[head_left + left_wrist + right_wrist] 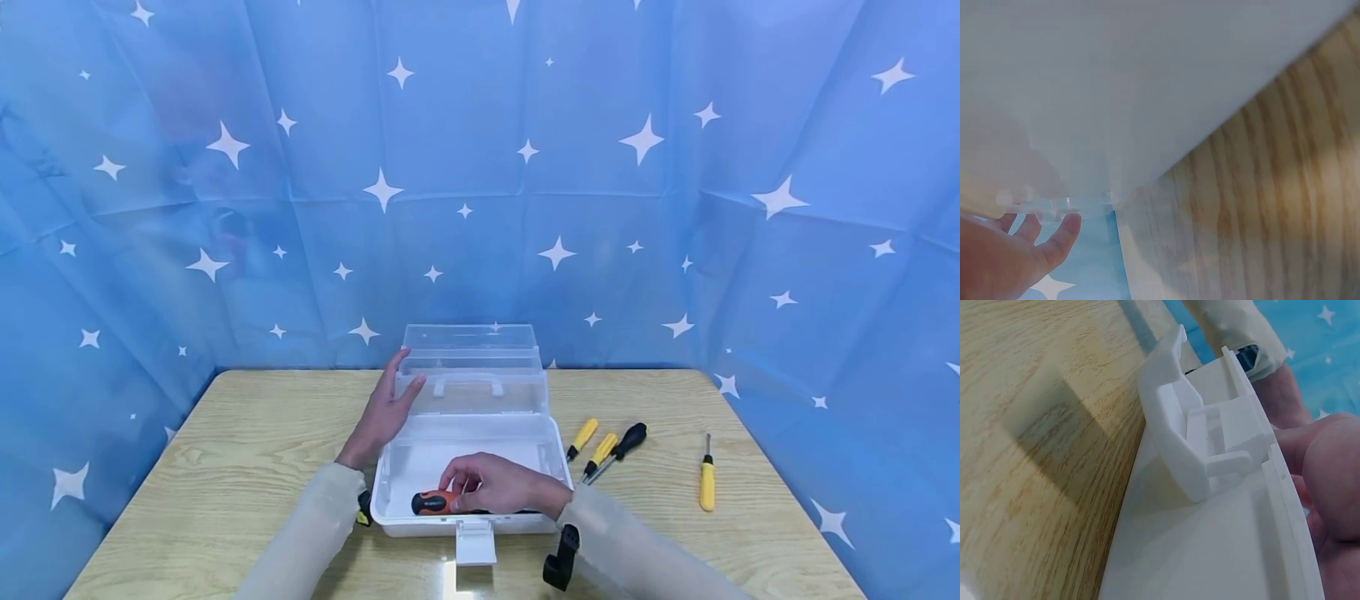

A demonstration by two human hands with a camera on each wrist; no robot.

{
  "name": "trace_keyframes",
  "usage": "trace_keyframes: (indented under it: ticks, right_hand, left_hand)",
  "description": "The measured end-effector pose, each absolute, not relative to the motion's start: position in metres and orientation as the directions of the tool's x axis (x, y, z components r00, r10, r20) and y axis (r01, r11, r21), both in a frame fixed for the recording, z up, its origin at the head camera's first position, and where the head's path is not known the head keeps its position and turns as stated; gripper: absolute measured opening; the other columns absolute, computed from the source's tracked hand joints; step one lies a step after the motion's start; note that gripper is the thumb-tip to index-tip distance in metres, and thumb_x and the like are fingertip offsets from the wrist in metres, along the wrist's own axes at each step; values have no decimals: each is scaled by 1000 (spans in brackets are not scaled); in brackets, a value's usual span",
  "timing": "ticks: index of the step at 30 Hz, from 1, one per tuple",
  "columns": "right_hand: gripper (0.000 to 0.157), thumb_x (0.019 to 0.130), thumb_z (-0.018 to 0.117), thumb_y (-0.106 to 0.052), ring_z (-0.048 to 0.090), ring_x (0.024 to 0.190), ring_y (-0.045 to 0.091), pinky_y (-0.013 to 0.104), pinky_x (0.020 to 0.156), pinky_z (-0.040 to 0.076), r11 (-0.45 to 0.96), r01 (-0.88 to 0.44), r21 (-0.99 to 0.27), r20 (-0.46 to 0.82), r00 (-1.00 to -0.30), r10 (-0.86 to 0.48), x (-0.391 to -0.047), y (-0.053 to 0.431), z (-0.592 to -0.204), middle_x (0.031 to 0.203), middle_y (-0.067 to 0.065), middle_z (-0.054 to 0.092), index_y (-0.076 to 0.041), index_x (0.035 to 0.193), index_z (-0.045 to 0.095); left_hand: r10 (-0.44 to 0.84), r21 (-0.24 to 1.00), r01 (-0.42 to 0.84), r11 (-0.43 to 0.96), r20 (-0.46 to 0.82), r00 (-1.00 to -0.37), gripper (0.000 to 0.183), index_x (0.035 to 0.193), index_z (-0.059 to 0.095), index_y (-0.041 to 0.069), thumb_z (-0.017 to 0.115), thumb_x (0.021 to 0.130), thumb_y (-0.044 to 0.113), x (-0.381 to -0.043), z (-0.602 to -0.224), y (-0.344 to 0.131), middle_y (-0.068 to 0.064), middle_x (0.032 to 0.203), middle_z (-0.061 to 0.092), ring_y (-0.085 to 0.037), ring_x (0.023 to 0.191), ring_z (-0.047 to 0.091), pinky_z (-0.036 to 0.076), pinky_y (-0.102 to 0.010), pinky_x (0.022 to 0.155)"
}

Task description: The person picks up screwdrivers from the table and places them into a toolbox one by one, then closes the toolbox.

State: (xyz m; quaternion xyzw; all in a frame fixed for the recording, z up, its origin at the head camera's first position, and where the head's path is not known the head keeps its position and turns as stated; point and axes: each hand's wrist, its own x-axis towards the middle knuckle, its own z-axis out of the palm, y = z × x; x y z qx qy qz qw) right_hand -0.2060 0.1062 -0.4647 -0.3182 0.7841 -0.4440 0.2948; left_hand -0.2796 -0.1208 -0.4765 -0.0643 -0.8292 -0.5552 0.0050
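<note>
A white toolbox (472, 454) stands on the table with its clear lid (472, 392) raised at the back. My left hand (382, 417) touches the lid's left edge, its fingers fairly straight; in the left wrist view the fingertips meet the lid's rim. My right hand (495, 483) reaches into the box near its front wall. Between its thumb and fingers it pinches an orange and black screwdriver (433, 502), which lies along the front inside. The screwdriver's far end is mostly covered by the hand. In the right wrist view the front latch (1172, 431) hangs folded outward.
Right of the box lie two yellow-handled screwdrivers (582, 436) and a black-handled one (630, 439). Another yellow screwdriver (707, 483) lies farther right. A black and yellow object (363, 508) shows partly beside the box's left front corner. A blue starred cloth (465, 167) hangs behind the table.
</note>
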Motion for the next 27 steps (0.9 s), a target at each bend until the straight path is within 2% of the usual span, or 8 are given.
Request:
trace_keyframes:
  ticks: [11, 17, 22, 27]
  right_hand:
    - [16, 93, 68, -7, 61, 74, 7, 21, 71, 50, 412, -263, -872, -177, -615, -768, -205, 108, -466, 85, -3, 68, -14, 107, 67]
    - [17, 92, 67, -3, 61, 75, 8, 21, 72, 50, 412, -259, -874, -184, -608, -772, -205, 108, -468, 85, -2, 68, -13, 106, 67]
    - [18, 92, 66, -2, 64, 77, 9, 22, 73, 52, 435, -225, -872, -216, -621, -754, -204, 108, -468, 87, -3, 67, -15, 105, 67]
    - [21, 91, 66, 0, 64, 78, 9, 22, 75, 51, 456, -236, -858, -220, -632, -743, -204, 107, -469, 88, -5, 66, -16, 105, 67]
  left_hand:
    - [100, 917, 122, 381, 90, -991, 79, 157, 18, 36, 44, 92, 72, -279, -475, -121, -1, 166, 13, -30, 153, 12, 18, -64, 117]
    - [98, 918, 104, 383, 72, -993, 80, 156, 17, 39, 44, 90, 75, -278, -476, -121, 0, 167, 12, -32, 152, 14, 21, -66, 115]
    - [95, 920, 94, 381, 62, -994, 82, 156, 16, 41, 45, 88, 76, -278, -476, -120, 0, 167, 11, -33, 152, 15, 23, -67, 113]
    - [94, 920, 96, 379, 64, -993, 80, 156, 16, 40, 45, 90, 74, -280, -477, -121, 0, 167, 11, -32, 152, 13, 20, -66, 115]
